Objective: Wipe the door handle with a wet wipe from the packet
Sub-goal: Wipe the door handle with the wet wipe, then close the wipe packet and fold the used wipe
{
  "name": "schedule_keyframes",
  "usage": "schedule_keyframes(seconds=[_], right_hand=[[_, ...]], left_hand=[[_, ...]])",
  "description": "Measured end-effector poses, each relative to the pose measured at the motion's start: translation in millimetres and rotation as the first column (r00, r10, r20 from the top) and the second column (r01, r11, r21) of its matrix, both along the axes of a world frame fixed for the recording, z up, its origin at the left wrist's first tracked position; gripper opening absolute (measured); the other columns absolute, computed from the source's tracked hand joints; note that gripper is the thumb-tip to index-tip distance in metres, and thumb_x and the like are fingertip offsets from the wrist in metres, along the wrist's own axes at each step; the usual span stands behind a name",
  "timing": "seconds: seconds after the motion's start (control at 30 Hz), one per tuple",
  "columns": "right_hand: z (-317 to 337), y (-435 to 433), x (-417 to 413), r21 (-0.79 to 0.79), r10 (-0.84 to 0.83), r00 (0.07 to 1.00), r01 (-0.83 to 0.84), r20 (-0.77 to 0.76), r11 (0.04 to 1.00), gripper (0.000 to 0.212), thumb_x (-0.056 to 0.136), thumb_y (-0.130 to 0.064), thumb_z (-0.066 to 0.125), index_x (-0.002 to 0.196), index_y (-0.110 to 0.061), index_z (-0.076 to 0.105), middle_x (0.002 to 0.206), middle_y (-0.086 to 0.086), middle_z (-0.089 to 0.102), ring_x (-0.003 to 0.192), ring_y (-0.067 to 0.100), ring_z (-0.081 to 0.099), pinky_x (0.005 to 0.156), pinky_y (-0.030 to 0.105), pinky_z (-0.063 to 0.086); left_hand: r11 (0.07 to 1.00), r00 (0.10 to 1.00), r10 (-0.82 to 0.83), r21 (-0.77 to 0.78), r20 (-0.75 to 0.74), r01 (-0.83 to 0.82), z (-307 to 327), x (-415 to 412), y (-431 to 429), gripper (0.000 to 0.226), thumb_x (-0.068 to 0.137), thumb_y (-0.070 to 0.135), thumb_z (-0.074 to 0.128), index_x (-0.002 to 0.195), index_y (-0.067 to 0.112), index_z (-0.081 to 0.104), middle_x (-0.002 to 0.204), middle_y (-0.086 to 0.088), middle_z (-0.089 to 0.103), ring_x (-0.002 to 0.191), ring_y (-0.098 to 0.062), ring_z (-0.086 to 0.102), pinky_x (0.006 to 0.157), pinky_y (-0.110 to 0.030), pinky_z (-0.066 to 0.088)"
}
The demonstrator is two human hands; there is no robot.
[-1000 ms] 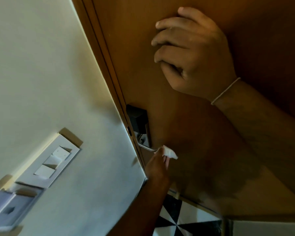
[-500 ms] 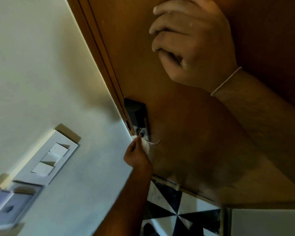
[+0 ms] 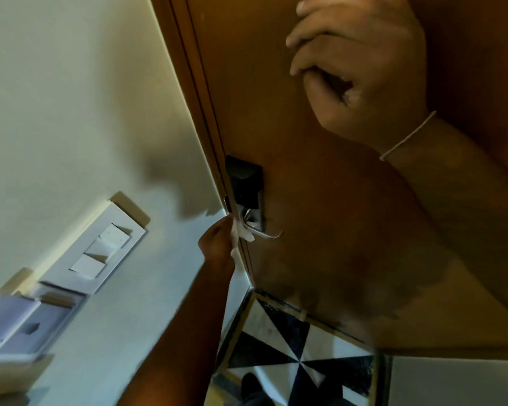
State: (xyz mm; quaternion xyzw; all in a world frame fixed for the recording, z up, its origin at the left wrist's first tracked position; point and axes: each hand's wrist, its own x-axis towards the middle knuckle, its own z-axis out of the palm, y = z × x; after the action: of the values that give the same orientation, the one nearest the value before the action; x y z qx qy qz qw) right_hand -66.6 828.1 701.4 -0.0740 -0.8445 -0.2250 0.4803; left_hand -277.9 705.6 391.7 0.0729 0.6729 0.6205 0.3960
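Note:
A silver lever door handle (image 3: 263, 233) sticks out under a black lock plate (image 3: 244, 177) on the brown wooden door (image 3: 320, 200). My left hand (image 3: 217, 244) reaches up from below and pinches a crumpled white wet wipe (image 3: 241, 233). The wipe is pressed on the handle's base end, close to the door edge. The lever's free end is bare. My right hand (image 3: 364, 71) rests high on the door with its fingers curled in, and I see nothing held in it. No packet is in view.
A white switch panel (image 3: 100, 247) and a card holder (image 3: 21, 326) are fixed to the cream wall on the left. Black-and-white patterned floor tiles (image 3: 299, 356) show at the door's foot, with a dark shoe (image 3: 252, 388) at the bottom.
My left hand has slid the wipe from the lever's free end to its base by the door edge. My right hand stays on the door.

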Motion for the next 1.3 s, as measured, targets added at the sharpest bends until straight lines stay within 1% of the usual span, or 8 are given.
schedule_keyframes(seconds=[0.17, 0.27, 0.37, 0.47, 0.6, 0.83, 1.07, 1.3], right_hand=[[-87, -58, -11, -0.619, 0.027, 0.966, -0.185, -0.256, 0.763, 0.019, 0.099, 0.002, 0.059, 0.091, -0.005, 0.074, 0.097, 0.010, 0.078, 0.097, 0.024, 0.074, 0.092, 0.042, 0.062], [-177, -114, -27, -0.995, 0.011, 0.999, -0.045, -0.044, 0.088, 0.015, 0.107, -0.027, 0.057, 0.114, -0.027, 0.071, 0.108, -0.018, 0.073, 0.106, 0.009, 0.073, 0.087, 0.025, 0.064], [-243, -159, -51, -0.760, 0.268, 0.963, 0.196, 0.029, -0.620, 0.041, 0.099, -0.054, 0.067, 0.136, -0.039, 0.061, 0.127, -0.010, 0.074, 0.121, 0.021, 0.073, 0.099, 0.036, 0.063], [-276, -194, -71, -0.509, 0.282, 0.945, 0.164, -0.164, -0.845, 0.016, 0.101, -0.043, 0.070, 0.114, -0.036, 0.077, 0.100, -0.001, 0.083, 0.090, 0.022, 0.083, 0.071, 0.031, 0.068], [-314, -233, -100, -0.551, 0.469, 0.876, 0.335, -0.118, -0.764, 0.026, 0.105, -0.008, 0.068, 0.092, -0.023, 0.086, 0.092, 0.007, 0.084, 0.079, 0.015, 0.080, 0.067, 0.026, 0.069], [-382, -363, -106, -0.666, 0.907, 0.366, 0.732, 0.207, -0.144, 0.013, 0.094, 0.006, 0.078, 0.099, -0.003, 0.085, 0.083, 0.007, 0.081, 0.078, 0.019, 0.072, 0.077, 0.032, 0.062], [-436, -501, -106, -0.636, 0.878, -0.021, 0.681, 0.478, 0.362, 0.017, 0.085, 0.003, 0.081, 0.083, -0.010, 0.072, 0.086, 0.010, 0.074, 0.076, 0.028, 0.069, 0.061, 0.028, 0.050], [-561, -672, -90, -0.657, 0.797, -0.310, 0.453, 0.518, 0.603, 0.019, 0.087, 0.004, 0.073, 0.099, -0.009, 0.081, 0.098, 0.004, 0.071, 0.101, 0.029, 0.073, 0.085, 0.025, 0.053]], left_hand=[[0.999, 0.998, 0.035, 0.027, 0.059, -0.037, 15, 6, -60, 0.029, 0.098, 0.012, 0.080, 0.126, 0.019, 0.080, 0.128, -0.010, 0.082, 0.114, -0.027, 0.079, 0.092, -0.038, 0.064], [0.992, 0.997, -0.078, 0.096, 0.027, 0.075, 35, 20, -104, 0.027, 0.100, 0.008, 0.076, 0.119, 0.027, 0.083, 0.121, -0.005, 0.085, 0.111, -0.025, 0.082, 0.092, -0.038, 0.065], [0.989, 0.995, -0.056, 0.129, -0.085, 0.067, 46, 34, -149, 0.024, 0.099, 0.003, 0.075, 0.112, 0.020, 0.086, 0.113, -0.007, 0.087, 0.102, -0.019, 0.083, 0.087, -0.029, 0.067], [0.998, 0.962, 0.063, 0.037, -0.265, -0.055, 39, 37, -194, 0.020, 0.096, 0.002, 0.079, 0.097, 0.019, 0.089, 0.102, 0.000, 0.088, 0.096, -0.012, 0.083, 0.086, -0.021, 0.062], [0.978, 0.882, 0.059, -0.151, -0.467, -0.145, 1, 50, -273, 0.012, 0.087, -0.001, 0.088, 0.092, 0.010, 0.090, 0.096, 0.031, 0.082, 0.100, 0.009, 0.075, 0.090, -0.008, 0.053], [0.850, 0.915, 0.059, -0.460, -0.399, -0.256, -80, 159, -466, 0.028, 0.097, -0.001, 0.072, 0.114, 0.014, 0.089, 0.129, -0.001, 0.079, 0.120, -0.002, 0.069, 0.107, -0.029, 0.056], [0.112, 0.417, 0.899, -0.847, -0.137, -0.520, -179, 332, -647, 0.030, 0.104, 0.005, 0.056, 0.126, 0.008, 0.077, 0.129, -0.021, 0.079, 0.118, -0.039, 0.075, 0.101, -0.044, 0.060], [0.236, 0.639, 0.768, -0.906, -0.048, -0.352, -305, 340, -705, 0.065, 0.106, 0.024, 0.059, 0.167, 0.016, 0.040, 0.175, -0.007, 0.041, 0.158, -0.028, 0.044, 0.124, -0.037, 0.041]])
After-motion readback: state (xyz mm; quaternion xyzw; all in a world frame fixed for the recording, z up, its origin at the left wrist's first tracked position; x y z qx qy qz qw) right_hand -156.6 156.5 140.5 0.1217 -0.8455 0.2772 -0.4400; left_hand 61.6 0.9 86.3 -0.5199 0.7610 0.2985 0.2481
